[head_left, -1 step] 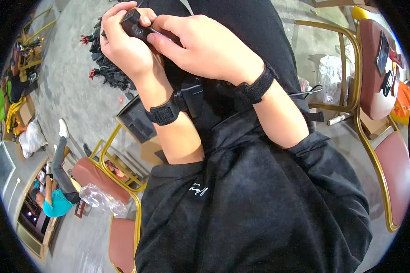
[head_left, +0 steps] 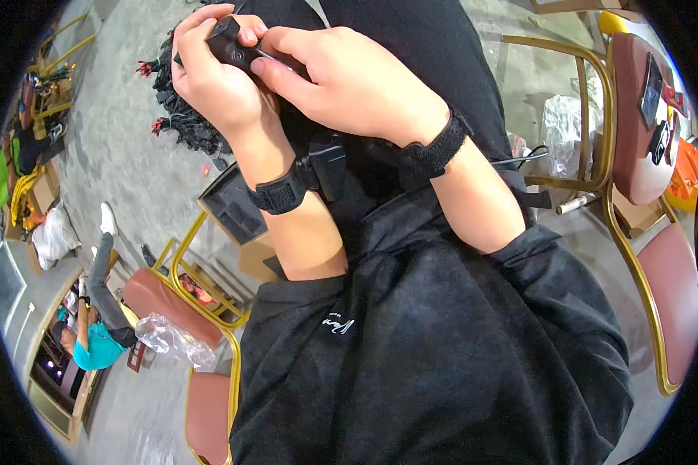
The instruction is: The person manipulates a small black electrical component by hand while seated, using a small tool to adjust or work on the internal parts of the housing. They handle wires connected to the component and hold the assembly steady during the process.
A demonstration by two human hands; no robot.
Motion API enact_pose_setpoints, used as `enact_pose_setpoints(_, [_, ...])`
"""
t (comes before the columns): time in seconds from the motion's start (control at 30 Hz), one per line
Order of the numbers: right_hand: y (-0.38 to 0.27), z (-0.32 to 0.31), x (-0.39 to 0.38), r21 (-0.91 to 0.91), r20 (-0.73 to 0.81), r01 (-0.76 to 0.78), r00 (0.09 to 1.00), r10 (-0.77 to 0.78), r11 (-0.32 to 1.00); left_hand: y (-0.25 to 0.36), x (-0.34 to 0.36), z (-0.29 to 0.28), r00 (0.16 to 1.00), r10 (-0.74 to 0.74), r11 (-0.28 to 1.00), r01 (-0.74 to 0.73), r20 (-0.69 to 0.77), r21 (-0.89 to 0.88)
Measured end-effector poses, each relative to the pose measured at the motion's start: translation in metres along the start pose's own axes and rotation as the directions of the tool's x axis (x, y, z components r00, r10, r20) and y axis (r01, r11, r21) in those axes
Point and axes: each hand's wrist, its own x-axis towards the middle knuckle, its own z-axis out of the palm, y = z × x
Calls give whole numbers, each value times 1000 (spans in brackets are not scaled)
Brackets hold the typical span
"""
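Note:
Near the top edge, in front of my lap, both my hands are closed around a small black device (head_left: 226, 45). It has a blocky, square end and a small round mark on its side. My left hand (head_left: 219, 89) wraps it from the left, fingers curled behind it. From the right, my right hand (head_left: 364, 81) pinches its other part between thumb and fingers, hiding much of it. Black straps go round both wrists, and a black box (head_left: 329, 167) sits beside the left strap (head_left: 279, 194).
Bundled black cables with red tips (head_left: 194, 132) lie on the floor beyond my left forearm. At right, a gold-framed chair (head_left: 632, 167) bears a phone (head_left: 651, 89) and small items, near a clear plastic bag (head_left: 562, 128). Another chair (head_left: 171, 306) and a person in teal (head_left: 101, 346) are at left.

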Motion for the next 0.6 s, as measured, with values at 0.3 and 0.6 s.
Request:
enact_pose_setpoints(0.3, [-5, -3, 1, 5, 45, -39, 998, 38, 999, 3, -3, 6, 999, 24, 1000, -24, -27, 15])
enact_pose_setpoints(0.6, [-5, -3, 2, 13, 41, -39, 998, 39, 999, 4, -4, 10, 999, -1, 995, -3, -43, -98])
